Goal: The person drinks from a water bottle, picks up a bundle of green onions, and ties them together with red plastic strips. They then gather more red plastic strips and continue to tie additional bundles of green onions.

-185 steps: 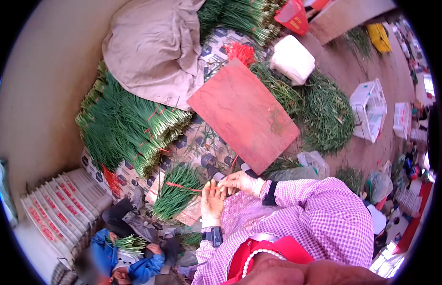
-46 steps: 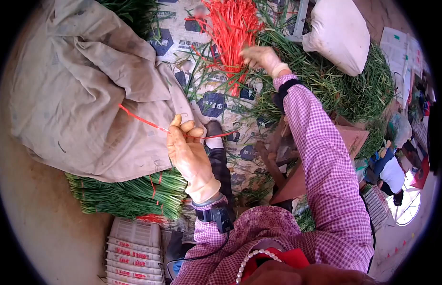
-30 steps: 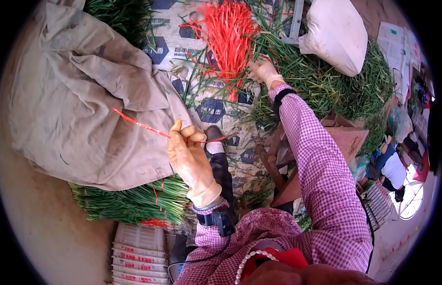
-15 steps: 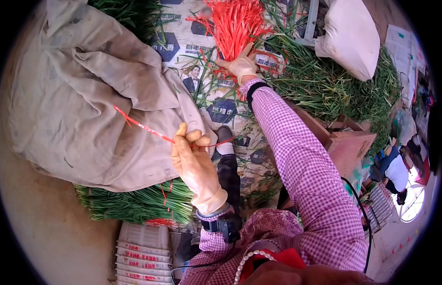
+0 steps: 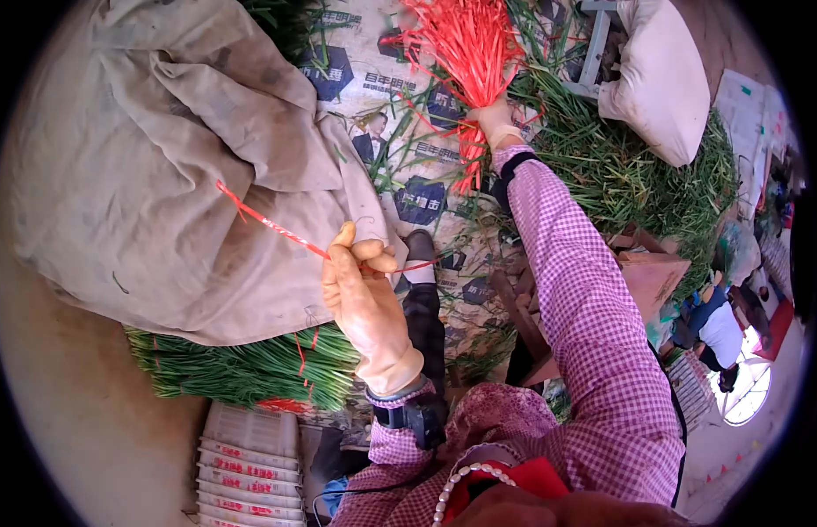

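Note:
My left hand (image 5: 369,307), in a pale rubber glove, is closed on a thin red strip (image 5: 277,226) that sticks out on both sides of the fingers. Farther forward, my right hand (image 5: 496,120), also gloved, is wrapped round the narrow middle of a bundle of red strips (image 5: 466,44). Loose ends of the bundle fan out beyond the hand and hang down beside it. Under the bundle lies a printed sheet (image 5: 435,151) with scattered green leaves.
A grey-brown cloth (image 5: 189,176) covers the left side, with tied green stalks (image 5: 242,369) below it. Stacked white crates (image 5: 250,465) stand at bottom left. Loose greens (image 5: 602,167), a white sack (image 5: 659,83) and a wooden box (image 5: 650,277) are right. Another person (image 5: 720,329) is far right.
My right hand has closed round the red bundle, where its fingers were spread before. Bundle and hand now appear farther right. My left hand still holds its strip.

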`<act>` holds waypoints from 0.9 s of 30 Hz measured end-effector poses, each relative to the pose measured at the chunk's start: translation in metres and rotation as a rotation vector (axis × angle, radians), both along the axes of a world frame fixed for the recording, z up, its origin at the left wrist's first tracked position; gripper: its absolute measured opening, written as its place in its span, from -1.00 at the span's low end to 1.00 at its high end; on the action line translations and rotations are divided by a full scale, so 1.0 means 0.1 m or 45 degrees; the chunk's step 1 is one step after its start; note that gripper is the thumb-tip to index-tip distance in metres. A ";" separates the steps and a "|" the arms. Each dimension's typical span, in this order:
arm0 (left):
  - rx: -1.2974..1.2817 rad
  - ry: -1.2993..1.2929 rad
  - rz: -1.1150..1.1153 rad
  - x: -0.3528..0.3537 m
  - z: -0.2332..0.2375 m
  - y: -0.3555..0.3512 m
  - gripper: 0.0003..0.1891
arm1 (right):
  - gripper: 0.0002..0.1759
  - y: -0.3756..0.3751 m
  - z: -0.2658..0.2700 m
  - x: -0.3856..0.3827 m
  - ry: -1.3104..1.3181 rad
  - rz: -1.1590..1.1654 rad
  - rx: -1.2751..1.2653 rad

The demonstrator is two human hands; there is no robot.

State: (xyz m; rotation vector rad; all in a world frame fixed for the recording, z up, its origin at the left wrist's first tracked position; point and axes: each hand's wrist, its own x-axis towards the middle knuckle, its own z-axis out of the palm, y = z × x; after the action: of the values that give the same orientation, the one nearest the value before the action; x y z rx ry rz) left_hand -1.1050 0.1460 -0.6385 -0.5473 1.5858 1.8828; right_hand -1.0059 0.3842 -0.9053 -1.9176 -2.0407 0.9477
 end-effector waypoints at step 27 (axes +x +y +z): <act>0.236 -0.023 -0.035 0.65 0.05 0.07 -0.71 | -0.55 -0.02 1.57 0.35 0.631 0.163 -0.882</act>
State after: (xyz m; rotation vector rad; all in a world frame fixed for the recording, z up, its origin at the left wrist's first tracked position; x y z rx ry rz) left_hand -1.0404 0.1530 -0.6334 -0.4578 1.3821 1.9731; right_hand -0.9714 0.3818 -0.7481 -1.5534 -1.6684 2.1250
